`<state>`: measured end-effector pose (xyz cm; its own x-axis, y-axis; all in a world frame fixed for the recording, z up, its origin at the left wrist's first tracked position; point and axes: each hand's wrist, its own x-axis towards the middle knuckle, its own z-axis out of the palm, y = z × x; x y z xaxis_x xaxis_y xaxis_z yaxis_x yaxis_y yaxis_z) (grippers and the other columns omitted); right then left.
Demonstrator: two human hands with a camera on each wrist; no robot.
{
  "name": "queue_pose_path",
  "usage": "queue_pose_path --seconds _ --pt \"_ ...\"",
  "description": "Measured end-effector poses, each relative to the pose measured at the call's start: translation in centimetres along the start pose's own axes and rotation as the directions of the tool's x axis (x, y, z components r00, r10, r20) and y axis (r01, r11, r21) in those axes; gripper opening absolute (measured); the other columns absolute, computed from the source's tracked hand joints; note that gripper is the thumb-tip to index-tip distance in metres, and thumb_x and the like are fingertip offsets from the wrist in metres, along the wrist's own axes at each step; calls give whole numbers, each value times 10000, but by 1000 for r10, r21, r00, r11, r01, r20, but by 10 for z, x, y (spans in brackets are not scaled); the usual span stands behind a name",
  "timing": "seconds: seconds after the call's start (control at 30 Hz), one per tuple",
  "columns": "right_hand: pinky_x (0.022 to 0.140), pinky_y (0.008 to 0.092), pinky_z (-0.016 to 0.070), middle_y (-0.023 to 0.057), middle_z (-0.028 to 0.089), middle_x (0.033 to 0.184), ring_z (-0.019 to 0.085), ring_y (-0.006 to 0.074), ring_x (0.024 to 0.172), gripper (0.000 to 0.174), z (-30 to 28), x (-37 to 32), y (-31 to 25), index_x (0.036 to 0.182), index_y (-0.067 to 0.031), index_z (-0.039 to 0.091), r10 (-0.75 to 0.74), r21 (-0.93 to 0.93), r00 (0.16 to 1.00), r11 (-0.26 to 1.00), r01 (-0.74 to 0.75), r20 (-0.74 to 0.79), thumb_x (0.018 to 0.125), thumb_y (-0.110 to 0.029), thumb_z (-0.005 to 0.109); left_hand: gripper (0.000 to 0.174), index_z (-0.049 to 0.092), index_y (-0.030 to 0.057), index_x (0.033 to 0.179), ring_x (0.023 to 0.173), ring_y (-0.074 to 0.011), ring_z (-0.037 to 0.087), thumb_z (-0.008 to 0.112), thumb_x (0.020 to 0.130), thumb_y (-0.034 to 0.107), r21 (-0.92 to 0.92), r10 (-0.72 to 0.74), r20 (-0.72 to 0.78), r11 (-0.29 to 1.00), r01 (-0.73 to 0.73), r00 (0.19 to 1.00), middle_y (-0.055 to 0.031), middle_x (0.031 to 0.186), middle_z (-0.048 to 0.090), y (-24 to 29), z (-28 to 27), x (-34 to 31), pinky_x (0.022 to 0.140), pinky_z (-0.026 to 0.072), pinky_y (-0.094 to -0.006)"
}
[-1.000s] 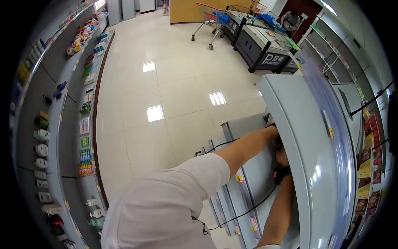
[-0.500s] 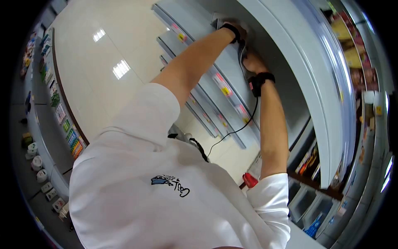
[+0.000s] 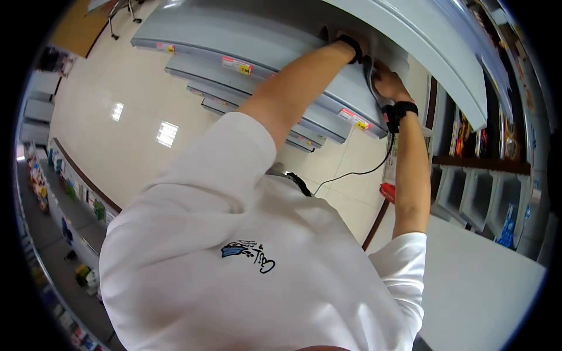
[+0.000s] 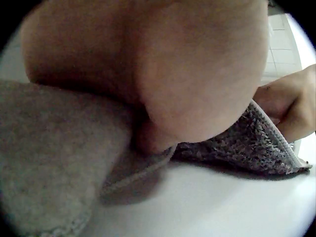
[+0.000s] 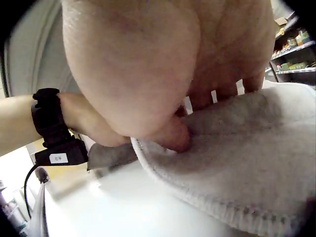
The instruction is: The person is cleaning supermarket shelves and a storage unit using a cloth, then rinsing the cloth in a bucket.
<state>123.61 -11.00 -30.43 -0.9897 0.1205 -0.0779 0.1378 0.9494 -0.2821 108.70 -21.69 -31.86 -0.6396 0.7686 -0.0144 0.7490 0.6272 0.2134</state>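
A flat grey fabric cloth point(image 5: 256, 148) with a stitched edge and shaggy darker side is over a long pale-grey shelf point(image 3: 222, 29), between one and two o'clock in the head view. The person's left hand point(image 4: 197, 74), toward one o'clock, grasps it; the right hand point(image 3: 389, 85), nearer two, pinches it under the thumb.

Two hands point(image 3: 389, 85), one gray cloth point(image 5: 252, 148), two wristbands point(image 3: 405, 108).

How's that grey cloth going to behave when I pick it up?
The grey cloth will probably flop, since it already bends and curves. It looks light for its size, being a thin sheet of fabric. It's likely easy to grip, given its shaggy, fuzzy pile.
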Motion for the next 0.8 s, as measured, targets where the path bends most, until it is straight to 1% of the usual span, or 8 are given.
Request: queue_pose_path --seconds 0.13,0.33,0.4,0.47,0.53,0.6,0.73,0.8 --pt "1021 481 391 284 528 1262 478 459 1192 488 0 -33 18 1316 -44 435 178 15 984 984 -177 -20 850 -185 480 386 629 93 1218 1207 -316 545 486 902 262 -51 9 56 999 -7 998 -153 1314 565 57 -3 -4 998 437 -447" --pt "1014 486 395 276 506 1300 484 476 1174 468 19 -8 39 1284 18 463 268 -115 959 954 -277 -89 886 -227 438 374 646 98 1170 1171 -315 563 478 911 309 -203 -40 -136 979 12 990 -142 1271 593 59 7 3 967 457 -462" --pt "925 483 458 299 592 1139 563 443 1072 376 22 4 44 1179 11 541 99 -252 986 959 -130 -131 870 -176 440 403 603 103 1215 1174 -325 558 469 901 320 -196 13 -147 980 -42 989 -155 1267 590 45 23 14 987 443 -465" --pt "918 481 460 278 610 1129 566 428 1082 370 9 19 35 1145 16 566 230 -170 972 958 -233 -36 898 -227 435 413 584 96 1236 1188 -327 548 480 896 305 -144 -28 -136 990 9 990 -166 1264 589 40 14 4 1011 424 -454" --pt "924 464 461 275 612 1134 569 425 1086 444 8 28 26 1156 31 568 227 -101 972 968 -232 -56 937 -324 416 438 573 71 1247 1209 -335 534 516 874 293 -156 -28 -115 988 10 993 -178 1283 575 24 15 15 1022 416 -451" --pt "926 457 461 276 617 1123 573 437 1075 541 17 42 7 1195 33 560 136 -6 979 990 -139 -153 953 -420 392 463 557 56 1266 1197 -352 541 547 858 275 -162 17 -295 984 -67 955 -192 1289 569 -1 15 19 1007 431 -450" --pt "960 458 434 271 608 1159 580 430 1085 555 39 98 -58 1208 5 583 260 85 956 964 -250 -138 958 -450 387 460 562 46 1258 1188 -362 545 555 853 264 -118 35 -282 990 -71 959 -204 1278 572 -83 -14 8 999 437 -448" --pt "1049 445 364 194 450 1416 476 362 1268 574 35 105 -110 1367 -67 479 307 395 952 873 -287 13 958 -449 352 459 564 40 1253 1183 -367 547 559 850 259 -79 21 -224 996 -39 974 -210 1273 573 -138 -29 -2 995 440 -447"
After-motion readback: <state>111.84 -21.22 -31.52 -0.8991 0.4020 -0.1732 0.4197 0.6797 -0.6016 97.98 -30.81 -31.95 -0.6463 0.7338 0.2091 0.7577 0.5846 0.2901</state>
